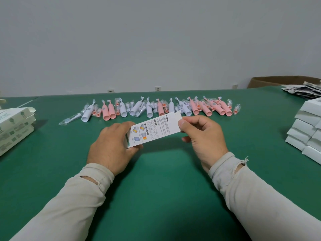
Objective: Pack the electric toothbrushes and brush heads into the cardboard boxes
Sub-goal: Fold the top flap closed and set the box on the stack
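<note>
I hold a small white printed cardboard box (155,130) above the middle of the green table (156,188). My left hand (111,145) grips its lower left end. My right hand (203,136) pinches its upper right end by the flap, thumb on top. Behind the box lies a long row of pink and white electric toothbrushes (156,108), with brush heads in clear wrappers (70,119) mixed among them.
A stack of printed boxes (13,126) sits at the left edge. Several white boxes (307,129) are piled at the right edge, with leaflets (305,91) behind them and a brown carton (271,81) beyond the table. A grey wall stands behind.
</note>
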Motion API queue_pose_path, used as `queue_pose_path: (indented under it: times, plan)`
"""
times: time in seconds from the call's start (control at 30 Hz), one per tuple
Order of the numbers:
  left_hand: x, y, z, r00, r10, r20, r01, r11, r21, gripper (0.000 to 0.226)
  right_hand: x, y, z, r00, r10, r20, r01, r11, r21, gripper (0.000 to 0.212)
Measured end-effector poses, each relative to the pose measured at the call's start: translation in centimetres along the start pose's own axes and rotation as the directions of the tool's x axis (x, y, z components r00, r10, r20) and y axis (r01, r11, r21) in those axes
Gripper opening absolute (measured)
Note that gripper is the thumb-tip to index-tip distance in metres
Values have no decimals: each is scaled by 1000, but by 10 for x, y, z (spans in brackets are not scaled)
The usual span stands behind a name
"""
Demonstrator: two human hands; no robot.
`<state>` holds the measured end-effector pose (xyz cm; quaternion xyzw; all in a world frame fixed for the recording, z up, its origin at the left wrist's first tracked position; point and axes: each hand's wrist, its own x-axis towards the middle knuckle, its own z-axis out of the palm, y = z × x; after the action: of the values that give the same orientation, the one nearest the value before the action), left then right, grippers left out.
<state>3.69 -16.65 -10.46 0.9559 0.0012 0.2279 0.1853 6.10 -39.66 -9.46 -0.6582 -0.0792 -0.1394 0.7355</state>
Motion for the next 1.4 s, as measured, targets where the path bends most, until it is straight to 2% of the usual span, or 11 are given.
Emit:
queue_pose_path:
  times: [0.3,0.47,0.6,0.7,0.8,0.87,0.97,1.03,1.1,1.2,1.4]
  plan:
    - [-2,6,-1,999,38,-15,-38,999,36,51,0,3,2,1000,17,-10,-18,999,-31,20]
    - [-2,8,-2,1000,26,-9,-26,1000,-14,73,-5,4,8,999,-1,37,-1,999,54,5]
    - [-8,20,9,987,157,47,-143,965,-218,79,1,-1,2,972,130,-196,-94,979,184,20]
    - [-12,34,15,987,157,-21,-156,947,-279,70,-5,-2,5,944,274,-182,-231,947,224,41]
    - [-17,50,14,987,130,-98,-157,920,-358,57,-27,2,28,947,318,-43,-319,948,-15,56]
    - [-19,57,14,995,44,-92,-85,850,-519,35,-40,-2,36,976,212,-43,-216,935,-280,61]
    - [-19,57,15,990,-133,51,122,603,-789,21,-47,-21,23,996,-85,-6,57,722,-689,72]
    - [-18,57,15,981,-147,126,180,459,-870,19,-50,-36,13,925,-236,298,376,447,-812,66]
    - [-21,60,14,980,-122,159,194,374,-907,11,-54,-43,11,793,-185,581,608,160,-778,65]
    - [-25,63,12,982,-26,186,185,303,-935,16,-61,-45,12,737,-171,653,647,-101,-756,47]
    - [-30,61,5,968,175,178,154,143,-978,27,-65,-56,9,683,-300,666,627,-229,-745,22]
